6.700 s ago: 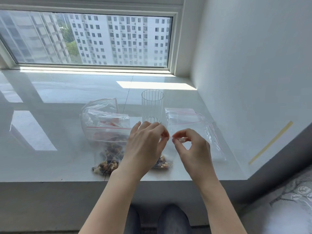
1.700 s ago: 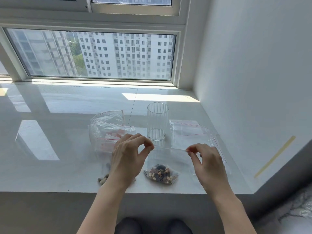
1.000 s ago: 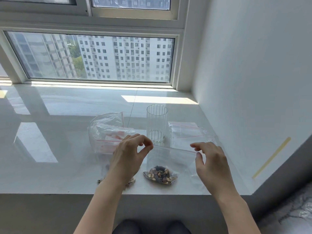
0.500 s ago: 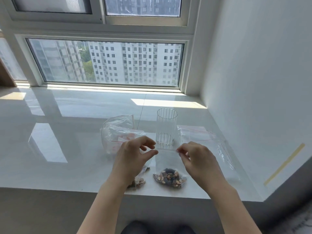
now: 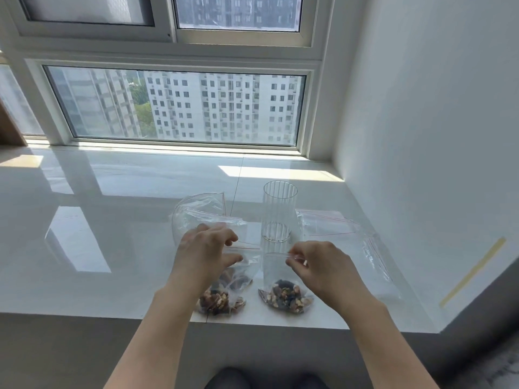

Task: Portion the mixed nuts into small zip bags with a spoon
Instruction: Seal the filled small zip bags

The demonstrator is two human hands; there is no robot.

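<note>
A: Where is the bag being sealed?

B: The small zip bag (image 5: 282, 272) stands at the near edge of the white counter (image 5: 112, 248), a portion of mixed nuts (image 5: 286, 296) settled in its bottom. Its red-lined top strip runs between the two hands.

A: And the hands themselves?

B: The right hand (image 5: 323, 269) pinches the right end of that strip, thumb and fingers closed on it. The left hand (image 5: 206, 254) is curled at the left end, thumb and forefinger close together, but I cannot tell whether they actually grip the plastic or only hover at it.

A: What lies under the left hand?

B: A second bag of nuts (image 5: 222, 297), lying flat on the counter just to the left of the first one, partly covered by the left wrist.

A: Anything behind?

B: A ribbed clear glass (image 5: 279, 211) stands upright just beyond the zip bag, and it looks empty. To its left is a heap of empty clear bags (image 5: 199, 214); to its right, more flat zip bags (image 5: 345, 234) with red lines spread toward the wall.

A: A spoon?

B: None that I can make out.
</note>
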